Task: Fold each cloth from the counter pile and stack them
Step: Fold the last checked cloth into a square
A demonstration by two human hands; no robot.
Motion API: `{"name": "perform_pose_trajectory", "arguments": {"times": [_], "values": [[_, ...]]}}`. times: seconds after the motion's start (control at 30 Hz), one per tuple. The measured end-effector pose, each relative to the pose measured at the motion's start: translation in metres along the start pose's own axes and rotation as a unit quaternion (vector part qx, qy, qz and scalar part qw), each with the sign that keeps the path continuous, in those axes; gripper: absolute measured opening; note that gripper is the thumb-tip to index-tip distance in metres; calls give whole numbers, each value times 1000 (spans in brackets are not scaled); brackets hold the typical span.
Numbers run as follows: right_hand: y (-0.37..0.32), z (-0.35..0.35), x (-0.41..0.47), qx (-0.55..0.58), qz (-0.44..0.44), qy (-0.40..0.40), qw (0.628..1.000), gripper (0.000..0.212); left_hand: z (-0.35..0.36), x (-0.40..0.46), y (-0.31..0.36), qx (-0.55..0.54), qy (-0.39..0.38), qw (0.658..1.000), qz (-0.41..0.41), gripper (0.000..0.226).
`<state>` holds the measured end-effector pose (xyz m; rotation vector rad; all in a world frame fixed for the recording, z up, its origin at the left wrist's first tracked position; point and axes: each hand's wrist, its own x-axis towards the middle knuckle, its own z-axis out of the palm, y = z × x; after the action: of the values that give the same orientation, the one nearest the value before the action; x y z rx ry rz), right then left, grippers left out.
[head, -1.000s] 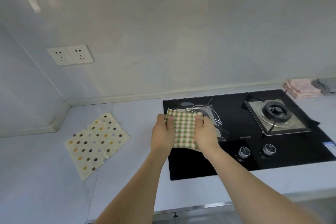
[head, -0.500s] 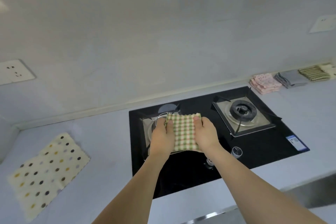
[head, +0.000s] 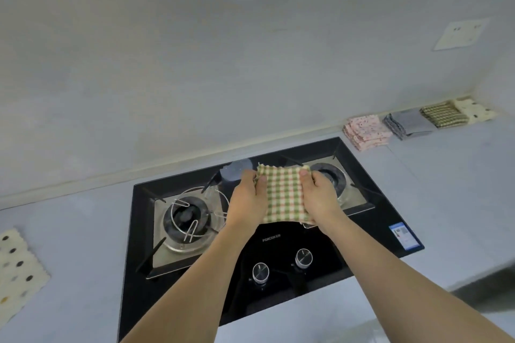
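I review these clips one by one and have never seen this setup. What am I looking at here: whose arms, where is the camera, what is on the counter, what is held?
No machine: a person's bare arms, filmed by a wide-angle camera on their head, looking down. The left hand and right hand grip a folded green checked cloth above a black gas hob. On the grey counter, a polka-dot cloth lies flat at the left. Far right by the wall are folded cloths: pink, grey, green checked, cream.

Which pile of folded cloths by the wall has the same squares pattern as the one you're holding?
The green checked folded pile, third in the row from the stove. It matches the green checked cloth being held; the other piles are pink, grey and cream spotted.
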<state>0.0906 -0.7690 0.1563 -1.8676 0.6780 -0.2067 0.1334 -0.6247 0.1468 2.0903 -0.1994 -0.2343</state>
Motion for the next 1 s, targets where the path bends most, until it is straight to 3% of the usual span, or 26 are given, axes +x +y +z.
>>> {"name": "perform_pose_trajectory", "arguments": {"times": [0.27, 0.37, 0.43, 0.53, 0.6, 0.77, 1.0], "values": [[54, -116, 79, 42, 40, 37, 998, 40, 127, 34, 78, -16, -38, 999, -8, 18], [74, -175, 115, 38, 52, 8, 998, 42, 183, 45, 112, -37, -41, 998, -29, 20], [79, -214, 138, 74, 98, -53, 991, 41, 212, 49, 133, -45, -52, 997, -38, 20], [84, -258, 163, 238, 212, -172, 932, 38, 238, 61, 157, -69, -47, 996, -41, 20], [91, -280, 176, 330, 248, -208, 887, 36, 250, 71, 167, -91, -34, 994, -44, 20], [119, -320, 199, 359, 283, -198, 867, 16, 300, 106, 179, -110, -42, 990, -74, 25], [159, -399, 267, 295, 270, -76, 913, 23, 407, 145, 229, -180, -84, 970, -136, 7]]}}
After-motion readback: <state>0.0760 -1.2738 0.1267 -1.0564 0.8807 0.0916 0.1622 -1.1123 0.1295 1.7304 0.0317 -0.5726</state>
